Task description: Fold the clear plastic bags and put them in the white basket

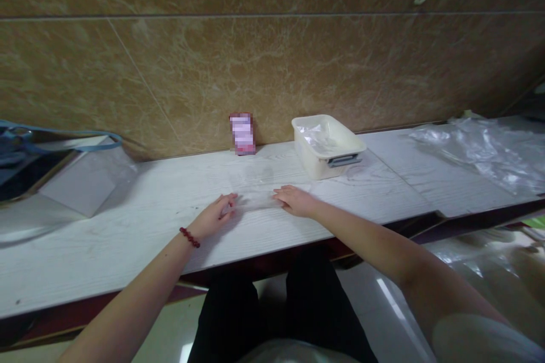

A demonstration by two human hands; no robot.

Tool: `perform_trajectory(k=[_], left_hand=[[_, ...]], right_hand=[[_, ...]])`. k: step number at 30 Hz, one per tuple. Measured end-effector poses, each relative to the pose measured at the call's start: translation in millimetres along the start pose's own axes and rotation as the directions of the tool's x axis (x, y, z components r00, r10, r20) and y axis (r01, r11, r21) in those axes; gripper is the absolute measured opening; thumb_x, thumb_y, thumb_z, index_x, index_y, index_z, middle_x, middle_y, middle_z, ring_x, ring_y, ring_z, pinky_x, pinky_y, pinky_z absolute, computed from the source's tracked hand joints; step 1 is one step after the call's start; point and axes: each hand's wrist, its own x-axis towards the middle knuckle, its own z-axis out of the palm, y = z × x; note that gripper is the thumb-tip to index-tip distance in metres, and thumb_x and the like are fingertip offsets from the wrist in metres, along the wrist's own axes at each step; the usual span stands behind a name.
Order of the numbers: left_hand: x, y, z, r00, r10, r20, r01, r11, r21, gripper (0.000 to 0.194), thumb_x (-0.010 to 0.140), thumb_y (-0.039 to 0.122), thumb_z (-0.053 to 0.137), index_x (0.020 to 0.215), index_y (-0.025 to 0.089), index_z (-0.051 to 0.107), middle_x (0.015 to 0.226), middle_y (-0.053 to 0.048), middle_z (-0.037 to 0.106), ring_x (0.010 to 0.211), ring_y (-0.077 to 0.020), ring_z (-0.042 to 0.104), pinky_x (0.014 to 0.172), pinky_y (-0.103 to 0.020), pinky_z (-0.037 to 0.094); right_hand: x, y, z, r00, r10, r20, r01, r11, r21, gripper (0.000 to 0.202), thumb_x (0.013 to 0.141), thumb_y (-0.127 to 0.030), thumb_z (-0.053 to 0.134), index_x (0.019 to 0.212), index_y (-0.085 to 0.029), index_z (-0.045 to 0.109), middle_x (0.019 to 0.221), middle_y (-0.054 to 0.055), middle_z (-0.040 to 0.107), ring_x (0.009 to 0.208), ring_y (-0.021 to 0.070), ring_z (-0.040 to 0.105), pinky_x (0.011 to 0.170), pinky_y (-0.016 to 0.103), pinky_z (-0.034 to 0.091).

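A clear plastic sheet or bag (254, 197) lies on the white wood-grain table (140, 238), hard to make out against it. My left hand (218, 215), with a red bead bracelet on its wrist, is at the plastic's left edge, fingers curved and apart. At the right edge rests my right hand (293, 201), palm down, its fingers close together on the plastic. Whether the fingertips pinch it cannot be made out. Behind my right hand stands a white plastic bin (313, 161) with a grey handle and clear plastic inside.
A phone (243, 134) leans on the brown marbled wall (191, 79). Crumpled clear bags (489, 150) lie at the right. A white box (80, 181) and a blue strap (100, 147) are at the left. The table's front edge runs before my legs.
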Motion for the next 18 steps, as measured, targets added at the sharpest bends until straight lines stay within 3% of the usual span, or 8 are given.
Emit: perform_trajectory(k=[5,9,13,15,18], left_hand=[[-7,15,-7.0,0.993,-0.041,0.113,0.055,0.991,-0.124,0.011,0.078,0.029,0.039,0.086,0.021,0.04,0.107,-0.009,0.057,0.096,-0.0185,0.053,0.082,-0.035,0.039],[-13,21,-5.3,0.99,-0.135,0.041,0.139,0.98,-0.145,0.013,0.079,0.031,0.035,0.084,0.02,0.041,0.086,-0.005,0.061,0.076,-0.0164,0.056,0.071,-0.031,0.042],[-11,25,0.3,0.979,-0.19,-0.076,0.16,0.944,-0.289,0.01,0.074,0.029,0.041,0.074,0.019,0.042,0.083,-0.004,0.06,0.077,-0.0158,0.055,0.071,-0.03,0.043],[-6,27,4.1,0.949,-0.297,-0.11,0.226,0.879,-0.42,0.011,0.07,0.029,0.044,0.072,0.019,0.042,0.077,-0.002,0.06,0.075,-0.0161,0.057,0.069,-0.03,0.044],[6,30,9.7,0.855,-0.512,-0.087,0.336,0.673,-0.659,0.014,0.068,0.033,0.044,0.072,0.019,0.041,0.066,-0.001,0.06,0.07,-0.0167,0.059,0.063,-0.031,0.047]], right_hand=[[-6,-12,-9,0.985,0.134,0.112,-0.145,0.985,0.095,0.021,0.082,-0.021,0.037,0.1,-0.017,0.048,0.096,0.01,0.059,0.092,0.0182,0.053,0.077,0.03,0.039],[-9,-20,-17,0.969,0.196,0.153,-0.216,0.967,0.134,0.017,0.08,-0.018,0.038,0.094,-0.017,0.046,0.079,0.005,0.059,0.074,0.0166,0.055,0.065,0.025,0.038],[-5,-24,-18,0.969,0.237,0.069,-0.247,0.939,0.241,0.013,0.082,-0.02,0.034,0.087,-0.019,0.046,0.07,0.001,0.056,0.067,0.0131,0.053,0.061,0.022,0.035],[1,-26,-16,0.957,0.291,0.022,-0.284,0.914,0.29,0.016,0.084,-0.023,0.031,0.083,-0.019,0.047,0.066,-0.001,0.055,0.063,0.0116,0.052,0.058,0.02,0.033],[12,-26,-13,0.91,0.414,-0.015,-0.389,0.865,0.317,0.021,0.084,-0.028,0.031,0.076,-0.019,0.049,0.062,-0.001,0.055,0.059,0.0104,0.05,0.054,0.019,0.032]])
